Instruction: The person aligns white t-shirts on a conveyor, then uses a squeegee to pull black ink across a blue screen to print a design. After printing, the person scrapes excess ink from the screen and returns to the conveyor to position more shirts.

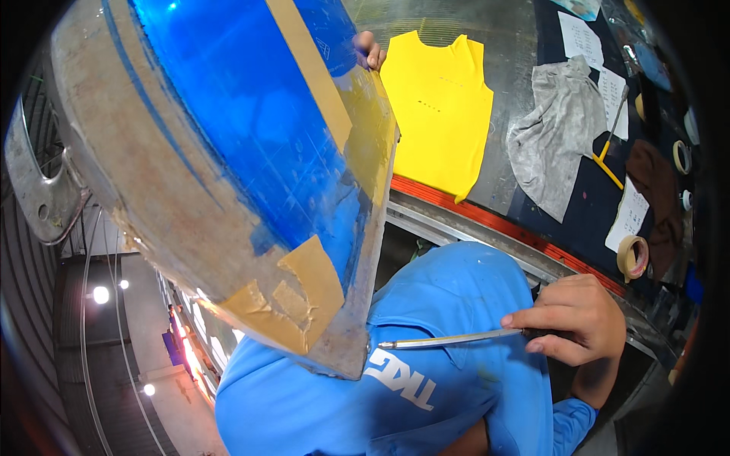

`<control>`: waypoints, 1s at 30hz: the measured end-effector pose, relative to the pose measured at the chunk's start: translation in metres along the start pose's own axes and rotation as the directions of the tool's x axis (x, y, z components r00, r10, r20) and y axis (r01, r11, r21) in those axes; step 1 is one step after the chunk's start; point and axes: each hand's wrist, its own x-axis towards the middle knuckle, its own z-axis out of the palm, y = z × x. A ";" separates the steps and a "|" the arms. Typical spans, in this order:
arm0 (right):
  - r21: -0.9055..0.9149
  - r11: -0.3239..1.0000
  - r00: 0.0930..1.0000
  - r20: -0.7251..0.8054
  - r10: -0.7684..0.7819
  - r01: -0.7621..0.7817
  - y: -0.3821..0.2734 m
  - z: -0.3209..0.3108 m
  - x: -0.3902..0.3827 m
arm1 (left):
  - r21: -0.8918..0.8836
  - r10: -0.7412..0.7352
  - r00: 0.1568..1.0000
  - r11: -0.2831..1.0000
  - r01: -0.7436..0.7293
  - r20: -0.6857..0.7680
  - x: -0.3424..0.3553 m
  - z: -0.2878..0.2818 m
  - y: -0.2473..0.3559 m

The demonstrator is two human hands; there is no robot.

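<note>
A large screen-printing frame (114, 114) with a blue mesh (228, 129) fills the upper left, tilted up, with tan tape (304, 319) at its lower corner and along the mesh. The fingers of my left hand (369, 50) curl over its far edge at the top. My right hand (570, 315) at the right grips a long, thin metal tool (449, 339), whose tip lies near the frame's lower corner, over the blue shirt and clothed knee (464, 281).
A dark worktable (517, 23) with a red rail (426, 188) holds a yellow shirt piece (437, 106), grey cloth (555, 129), paper sheets, a yellow-handled tool (612, 171) and tape rolls (633, 257). Ceiling lights (101, 295) show at the left, beside a metal bracket (42, 197).
</note>
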 end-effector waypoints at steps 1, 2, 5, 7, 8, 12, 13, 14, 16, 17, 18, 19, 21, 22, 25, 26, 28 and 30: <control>0.004 1.000 1.000 0.002 -0.007 0.007 0.000 0.000 0.001 | 0.004 0.000 1.000 1.000 0.000 0.003 0.001 0.000 0.001; 0.006 1.000 1.000 0.004 -0.014 0.014 0.000 0.001 0.001 | 0.005 -0.004 1.000 1.000 0.004 0.005 0.002 -0.001 0.003; 0.004 1.000 1.000 0.012 -0.021 0.021 -0.001 0.002 0.002 | 0.009 -0.002 1.000 1.000 0.002 0.008 0.007 0.001 0.005; -0.001 1.000 0.999 0.034 -0.013 0.013 -0.002 0.002 0.003 | 0.011 0.001 1.000 1.000 -0.001 0.006 0.011 0.004 0.007; -0.007 1.000 0.999 0.025 -0.024 0.024 -0.003 0.002 0.003 | 0.013 0.001 1.000 1.000 -0.001 0.008 0.013 0.006 0.008; 0.010 1.000 1.000 0.021 -0.020 0.020 -0.002 0.003 0.005 | 0.012 -0.044 0.999 0.999 0.044 0.023 0.011 0.006 0.015; 0.028 1.000 0.999 0.035 -0.009 0.008 -0.001 0.003 0.005 | 0.005 -0.037 0.999 0.999 0.037 0.019 0.010 0.004 0.016; 0.026 1.000 1.000 0.019 -0.014 0.014 0.001 0.003 0.005 | 0.027 -0.019 1.000 0.999 0.018 0.006 0.008 0.001 0.018; 0.043 0.999 0.999 0.037 -0.002 0.000 0.003 0.004 0.005 | 0.055 0.038 0.999 0.998 -0.037 -0.029 0.004 -0.007 0.020; 0.046 0.999 0.999 0.033 -0.012 0.010 0.003 0.004 0.006 | 0.042 0.034 0.999 0.999 -0.032 -0.041 0.001 -0.011 0.021; 0.050 0.999 0.999 0.041 -0.010 0.008 0.002 0.003 0.007 | 0.029 0.020 0.999 0.999 -0.019 -0.048 -0.001 -0.013 0.022; 0.057 0.998 0.998 0.063 0.002 -0.005 0.002 0.001 0.009 | 0.007 0.005 0.999 1.000 -0.005 -0.048 -0.003 -0.014 0.021; 0.129 0.992 0.990 0.141 -0.008 -0.011 -0.002 -0.005 0.018 | 0.073 0.085 0.993 0.994 -0.079 -0.082 -0.005 -0.012 0.020; 0.197 0.980 0.986 0.163 -0.030 -0.002 -0.003 -0.009 0.024 | 0.104 0.119 0.989 0.989 -0.109 -0.093 -0.004 -0.010 0.020; 0.319 0.769 0.688 0.695 0.208 -0.554 -0.004 -0.039 0.049 | 0.077 0.090 0.993 0.993 -0.084 -0.075 0.005 -0.003 0.023; 0.287 0.745 0.591 0.788 0.174 -0.602 -0.001 -0.047 0.062 | 0.088 0.066 0.994 0.994 -0.058 -0.085 0.009 0.000 0.024; 0.380 0.687 0.586 0.806 0.083 -0.620 0.000 -0.053 0.076 | 0.110 0.028 0.994 0.994 -0.015 -0.110 0.014 0.006 0.030; 0.319 0.736 0.576 0.809 0.116 -0.597 -0.003 -0.058 0.080 | 0.149 0.045 0.990 0.988 -0.025 -0.133 0.015 0.012 0.034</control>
